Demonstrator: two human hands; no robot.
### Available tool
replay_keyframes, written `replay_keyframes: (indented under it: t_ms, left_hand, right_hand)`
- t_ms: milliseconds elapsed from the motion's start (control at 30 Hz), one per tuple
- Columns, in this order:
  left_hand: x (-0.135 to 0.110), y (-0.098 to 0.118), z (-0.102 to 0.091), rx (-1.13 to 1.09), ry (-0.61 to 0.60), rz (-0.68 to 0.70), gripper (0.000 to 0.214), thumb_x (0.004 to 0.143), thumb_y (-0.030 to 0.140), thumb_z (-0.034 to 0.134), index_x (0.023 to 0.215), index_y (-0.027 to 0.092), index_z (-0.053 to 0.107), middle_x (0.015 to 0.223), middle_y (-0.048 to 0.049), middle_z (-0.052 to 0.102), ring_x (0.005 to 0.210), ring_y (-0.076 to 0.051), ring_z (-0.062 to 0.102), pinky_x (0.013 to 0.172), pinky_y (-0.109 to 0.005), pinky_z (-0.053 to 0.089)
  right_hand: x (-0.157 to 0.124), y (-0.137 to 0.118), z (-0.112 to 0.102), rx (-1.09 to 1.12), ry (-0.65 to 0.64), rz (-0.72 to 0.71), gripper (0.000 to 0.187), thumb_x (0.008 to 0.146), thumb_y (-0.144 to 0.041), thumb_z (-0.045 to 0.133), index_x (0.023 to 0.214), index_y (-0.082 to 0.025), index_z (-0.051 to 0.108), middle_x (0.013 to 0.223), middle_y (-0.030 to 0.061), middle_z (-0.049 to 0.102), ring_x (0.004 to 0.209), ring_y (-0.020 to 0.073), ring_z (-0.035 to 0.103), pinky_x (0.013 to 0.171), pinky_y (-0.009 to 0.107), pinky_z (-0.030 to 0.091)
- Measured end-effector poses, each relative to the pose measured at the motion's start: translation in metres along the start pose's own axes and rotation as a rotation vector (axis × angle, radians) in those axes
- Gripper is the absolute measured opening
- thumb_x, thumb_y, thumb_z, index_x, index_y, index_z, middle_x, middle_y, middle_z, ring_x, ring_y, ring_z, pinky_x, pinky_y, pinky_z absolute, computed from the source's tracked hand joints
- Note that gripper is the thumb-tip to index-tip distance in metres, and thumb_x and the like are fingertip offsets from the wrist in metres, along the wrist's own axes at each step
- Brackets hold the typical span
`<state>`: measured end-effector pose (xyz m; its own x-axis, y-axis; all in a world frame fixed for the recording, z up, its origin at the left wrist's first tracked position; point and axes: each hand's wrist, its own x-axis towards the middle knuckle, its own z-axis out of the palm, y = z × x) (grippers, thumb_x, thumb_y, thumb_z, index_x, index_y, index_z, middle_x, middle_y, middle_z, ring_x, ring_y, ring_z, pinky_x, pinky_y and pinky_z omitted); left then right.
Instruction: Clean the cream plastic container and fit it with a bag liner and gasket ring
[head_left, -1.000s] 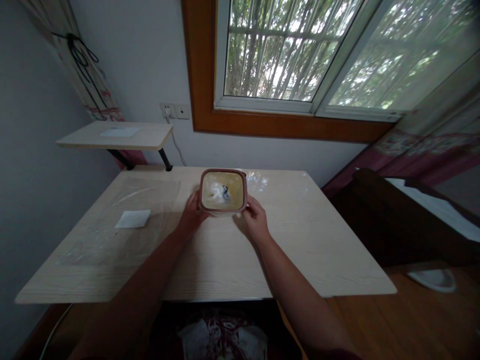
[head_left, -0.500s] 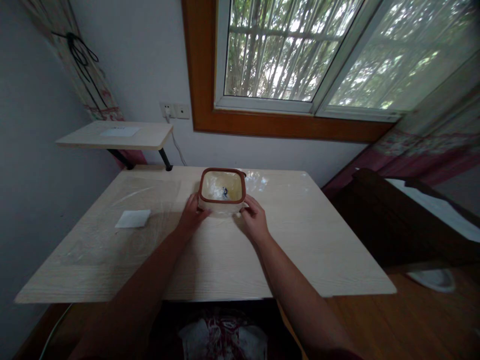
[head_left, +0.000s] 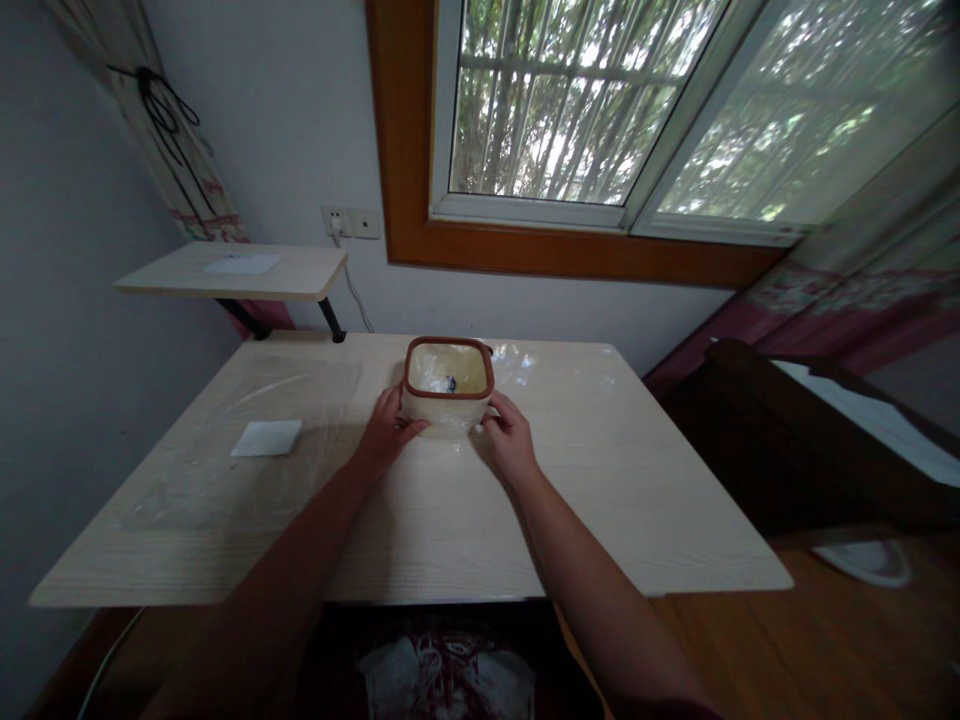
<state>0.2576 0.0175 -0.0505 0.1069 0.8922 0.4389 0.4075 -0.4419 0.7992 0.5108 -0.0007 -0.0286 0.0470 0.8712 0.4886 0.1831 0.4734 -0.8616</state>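
A cream ceramic bowl, square with rounded corners and a brown rim, is at the far middle of the table. Inside it shows a small dark blue mark; whether this is a pattern or a loose thing I cannot tell. My left hand grips the bowl's lower left side, its thumb along the front. On the right side my right hand is closed at the lower corner, fingers against the wall. The far fingers of both hands are partly hidden, and so is the bowl's base.
On the pale wooden table, a clear plastic sheet covers the left part, with a white paper piece on it. A raised shelf stands at the back left. Behind the table are a wall and a window.
The bowl has shifted slightly to the right and tipped a little away, so more of its front wall shows. Both hands have kept their hold.
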Motion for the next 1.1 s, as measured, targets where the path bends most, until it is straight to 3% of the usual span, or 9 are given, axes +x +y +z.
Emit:
replay_keyframes:
  t_ms: [200, 367, 467, 700, 900, 1100]
  left_hand:
    - [-0.002, 0.002, 0.001, -0.054, 0.048, -0.002, 0.075, 0.078, 0.044, 0.079, 0.142, 0.024, 0.047, 0.137, -0.014, 0.047, 0.112, -0.025, 0.057, 0.077, -0.036, 0.062]
    - [-0.004, 0.005, -0.001, -0.091, 0.122, 0.111, 0.074, 0.075, 0.047, 0.081, 0.136, 0.023, 0.049, 0.135, -0.0138, 0.048, 0.103, -0.022, 0.06, 0.075, -0.035, 0.061]
    - [-0.004, 0.009, -0.005, -0.102, 0.161, 0.211, 0.066, 0.079, 0.046, 0.079, 0.133, 0.023, 0.049, 0.136, -0.0147, 0.047, 0.099, -0.02, 0.061, 0.074, -0.034, 0.06]
    - [-0.005, 0.025, -0.013, 0.031, 0.185, 0.386, 0.035, 0.091, 0.043, 0.068, 0.115, 0.022, 0.055, 0.125, -0.0123, 0.053, 0.116, -0.023, 0.055, 0.081, -0.035, 0.057]
    - [-0.009, 0.031, -0.015, 0.01, 0.141, 0.322, 0.023, 0.1, 0.043, 0.052, 0.101, 0.021, 0.058, 0.12, -0.0101, 0.055, 0.12, -0.023, 0.053, 0.099, -0.043, 0.05]
    - [-0.009, 0.029, -0.015, 0.026, 0.087, 0.198, 0.038, 0.103, 0.047, 0.043, 0.083, 0.021, 0.063, 0.107, -0.0092, 0.058, 0.123, -0.025, 0.051, 0.108, -0.047, 0.045]
  right_hand:
    - [0.0, 0.004, 0.001, -0.007, 0.021, -0.001, 0.039, 0.084, -0.017, 0.056, 0.117, -0.027, 0.074, 0.134, 0.0069, 0.067, 0.127, 0.0264, 0.06, 0.101, 0.045, 0.053]
    - [-0.001, -0.002, 0.001, 0.006, 0.038, 0.005, 0.03, 0.095, -0.028, 0.053, 0.12, -0.027, 0.071, 0.129, 0.0076, 0.068, 0.121, 0.0259, 0.061, 0.107, 0.048, 0.047]
    - [-0.003, -0.01, 0.001, 0.052, 0.059, -0.006, 0.028, 0.098, -0.034, 0.052, 0.12, -0.026, 0.067, 0.129, 0.0091, 0.066, 0.121, 0.026, 0.06, 0.102, 0.045, 0.049]
    - [-0.005, -0.019, 0.001, 0.0, 0.074, -0.199, 0.013, 0.096, -0.035, 0.059, 0.102, -0.025, 0.065, 0.12, 0.0088, 0.06, 0.116, 0.0249, 0.057, 0.093, 0.041, 0.05]
    - [-0.005, -0.02, 0.0, -0.082, 0.062, -0.206, 0.013, 0.096, -0.035, 0.059, 0.091, -0.024, 0.065, 0.113, 0.0082, 0.059, 0.112, 0.0249, 0.057, 0.095, 0.043, 0.048]
    - [-0.005, -0.016, 0.0, -0.15, 0.044, -0.148, 0.019, 0.096, -0.036, 0.059, 0.082, -0.024, 0.066, 0.112, 0.0079, 0.059, 0.111, 0.0256, 0.057, 0.1, 0.046, 0.045]
